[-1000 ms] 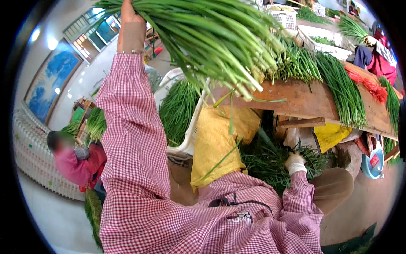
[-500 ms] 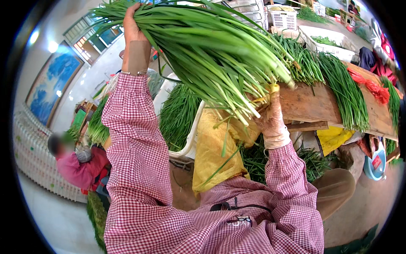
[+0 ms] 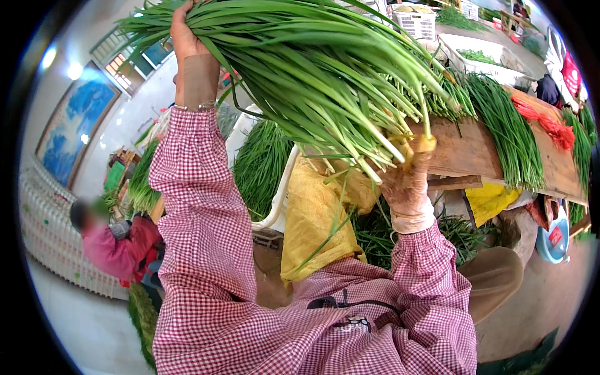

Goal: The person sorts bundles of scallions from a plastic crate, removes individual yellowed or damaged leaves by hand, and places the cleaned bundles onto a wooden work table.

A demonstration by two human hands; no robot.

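Observation:
A large bundle of long green garlic chives (image 3: 306, 69) is raised across the upper middle of the head view, its pale stem ends slanting down to the right. My left hand (image 3: 187, 39) is closed around its leafy part at the upper left; the bundle covers some of the fingers. Below the stem ends is my right hand (image 3: 405, 186), with yellow wrapping on its fingertips. It pinches a chive stalk (image 3: 425, 119) that hangs from the bundle. Other fingers of this hand are partly hidden. Over my lap lies a yellow cloth (image 3: 315, 219).
More chives lie in a white crate (image 3: 279, 209) beside my left forearm. A wooden bench (image 3: 459, 150) on the right bears chive bundles (image 3: 509, 137) and red netting (image 3: 547, 123). A blue basin (image 3: 552, 240) is below it. Another person (image 3: 115, 247) sits at far left.
The bundle and my left hand have shifted slightly left and up. My right hand has moved a little right and down, away from the stem ends.

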